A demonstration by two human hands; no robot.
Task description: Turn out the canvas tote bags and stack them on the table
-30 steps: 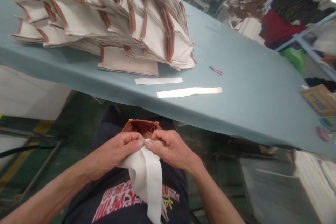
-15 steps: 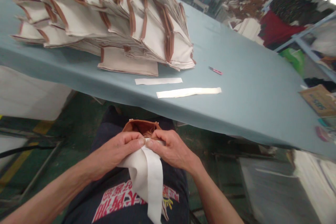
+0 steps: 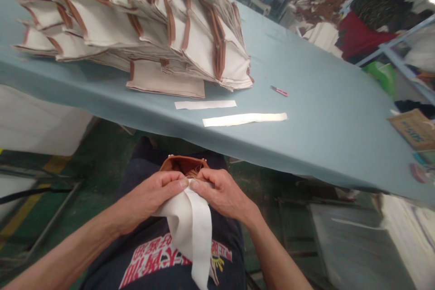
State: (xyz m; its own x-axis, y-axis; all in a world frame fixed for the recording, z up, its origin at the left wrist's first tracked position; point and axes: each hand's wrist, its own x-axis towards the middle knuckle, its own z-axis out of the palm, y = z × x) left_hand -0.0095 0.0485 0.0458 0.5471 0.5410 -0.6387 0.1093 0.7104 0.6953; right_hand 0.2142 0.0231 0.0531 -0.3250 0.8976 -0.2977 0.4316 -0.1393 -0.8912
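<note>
Over my lap, my left hand (image 3: 169,189) and my right hand (image 3: 217,189) meet thumb to thumb, both closed on the top edge of a white fabric piece (image 3: 178,217). A long white strip (image 3: 201,240) hangs down from between the thumbs over my dark printed apron (image 3: 152,253). Just beyond my fingers is a brown pouch-like piece (image 3: 183,161) with small pale studs at its corners; thin brown strands show inside it. The fingertips beneath the cloth are hidden.
On the blue-green table (image 3: 322,122) lie two pale strips, a short one (image 3: 205,105) and a longer one (image 3: 244,119), and pink-handled thread snips (image 3: 279,91). A tall stack of white, brown-edged fabric pieces (image 3: 152,22) fills its left part. A cardboard box (image 3: 413,130) sits far right.
Almost nothing differs. Both hands keep their pinch on the white fabric, and the hanging strip has shifted very slightly to the right.
</note>
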